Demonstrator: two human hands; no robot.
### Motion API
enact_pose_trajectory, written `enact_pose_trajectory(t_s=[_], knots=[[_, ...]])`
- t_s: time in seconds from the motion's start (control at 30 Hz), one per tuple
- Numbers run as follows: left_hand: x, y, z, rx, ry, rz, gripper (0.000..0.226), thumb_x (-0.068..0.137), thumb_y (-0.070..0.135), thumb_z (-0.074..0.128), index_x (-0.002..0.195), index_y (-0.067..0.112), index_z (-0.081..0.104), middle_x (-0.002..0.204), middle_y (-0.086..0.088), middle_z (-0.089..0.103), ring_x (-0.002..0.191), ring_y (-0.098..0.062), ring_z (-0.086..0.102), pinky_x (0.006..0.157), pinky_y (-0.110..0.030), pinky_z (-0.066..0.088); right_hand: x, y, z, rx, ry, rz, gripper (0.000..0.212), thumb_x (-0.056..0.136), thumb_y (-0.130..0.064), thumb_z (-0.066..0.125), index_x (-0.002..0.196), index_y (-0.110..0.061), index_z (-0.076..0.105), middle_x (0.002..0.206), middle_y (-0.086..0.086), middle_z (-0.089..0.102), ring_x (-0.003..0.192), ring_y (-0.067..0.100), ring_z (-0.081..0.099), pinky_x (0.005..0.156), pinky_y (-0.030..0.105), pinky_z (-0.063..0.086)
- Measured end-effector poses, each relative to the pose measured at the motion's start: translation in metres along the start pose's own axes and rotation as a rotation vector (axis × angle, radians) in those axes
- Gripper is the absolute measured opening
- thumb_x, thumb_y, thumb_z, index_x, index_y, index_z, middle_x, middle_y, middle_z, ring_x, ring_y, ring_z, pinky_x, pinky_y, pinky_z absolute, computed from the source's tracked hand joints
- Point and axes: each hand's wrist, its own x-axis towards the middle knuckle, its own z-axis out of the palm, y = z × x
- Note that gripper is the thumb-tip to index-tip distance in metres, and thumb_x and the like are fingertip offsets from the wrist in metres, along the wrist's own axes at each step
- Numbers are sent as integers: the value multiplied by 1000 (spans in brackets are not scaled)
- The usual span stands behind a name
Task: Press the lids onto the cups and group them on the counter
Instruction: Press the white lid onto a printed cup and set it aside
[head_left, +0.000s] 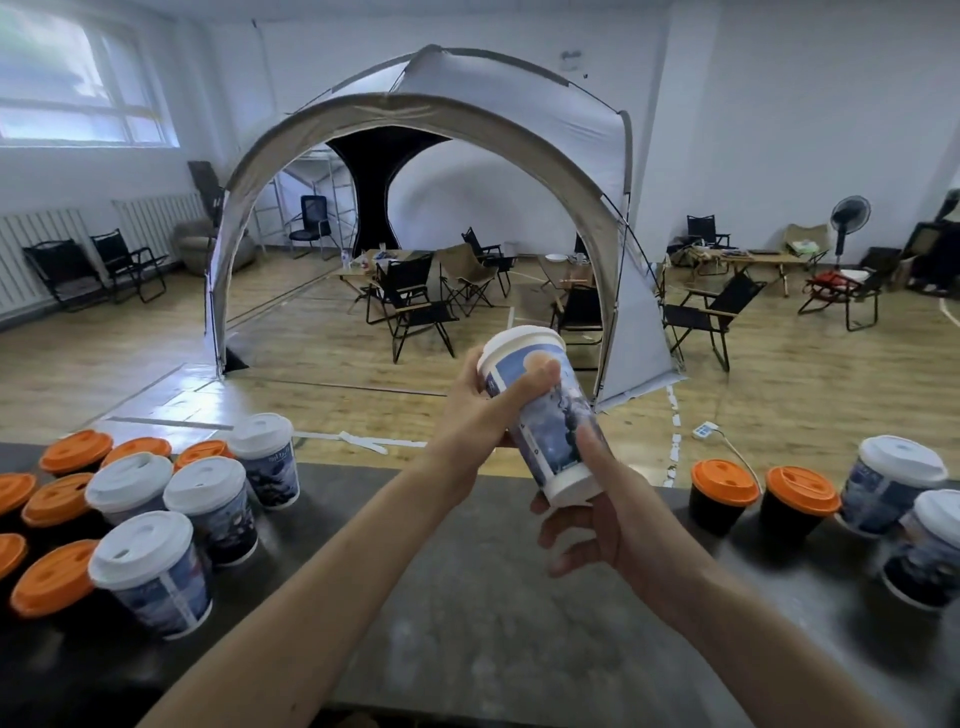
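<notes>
A blue printed paper cup with a white lid is held tilted in the air above the dark counter. My left hand grips its upper part, thumb across the print just under the lid. My right hand holds the cup's base, thumb up along its side. On the left of the counter stands a group of lidded cups: white-lidded blue ones and black ones with orange lids. On the right stand two orange-lidded black cups and two white-lidded blue cups.
The counter's far edge drops to a wooden floor. Beyond it stand a large grey dome tent, folding chairs, small tables and a fan. A white power strip lies on the floor.
</notes>
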Motion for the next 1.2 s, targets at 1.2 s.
enact_pose_trajectory(t_s=[1.2], knots=[[4,-5,19,59,-28,-161,76,68,46,89,128,24,48,119,-4,70,98,-20,74,57,-28,55,-6,13,0,554,-32,135,71,99,-63,35,129,-3,59,79,12,61,51,15,49,38,23,40]])
